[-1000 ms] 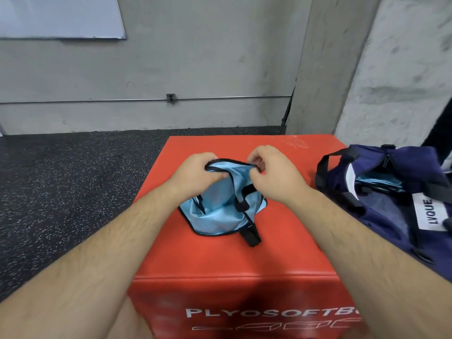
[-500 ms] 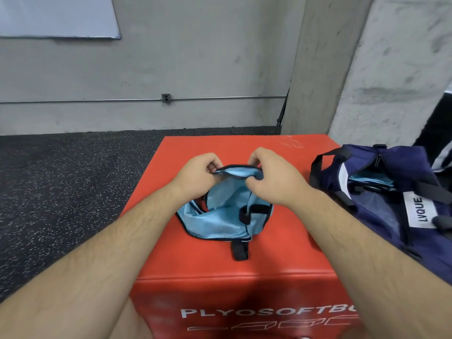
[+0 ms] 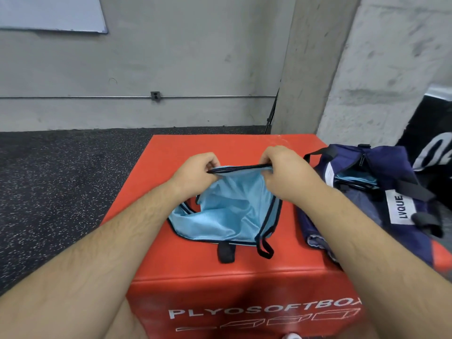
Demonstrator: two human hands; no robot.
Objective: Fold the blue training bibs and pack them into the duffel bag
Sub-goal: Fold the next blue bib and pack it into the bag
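Head view. A light blue training bib (image 3: 230,211) with dark edging lies at the centre of the frame on the top of a red box (image 3: 171,152). The left hand (image 3: 195,171) and the right hand (image 3: 286,172) each pinch the bib's far edge between curled fingers and thumb. They hold that edge taut and raised, while the near part of the fabric rests on the box. A short black strap (image 3: 226,252) and a thin black loop (image 3: 264,248) stick out from the bib's near edge.

White lettering (image 3: 264,308) on the box front, lower centre, reads "PLYOSOFTBO"; the next letter is partly hidden by the right forearm. Outlined box shapes are printed beneath it.

A navy duffel bag (image 3: 381,167) sits open on the right side of the box, just beside the bib. Light blue folded fabric (image 3: 354,179) shows inside its opening. A white label (image 3: 401,209) on the bag reads "LVQUE".

At the right edge, a black object (image 3: 435,143) bears large white characters, too cropped to read. A whiteboard (image 3: 49,13) occupies the upper left.
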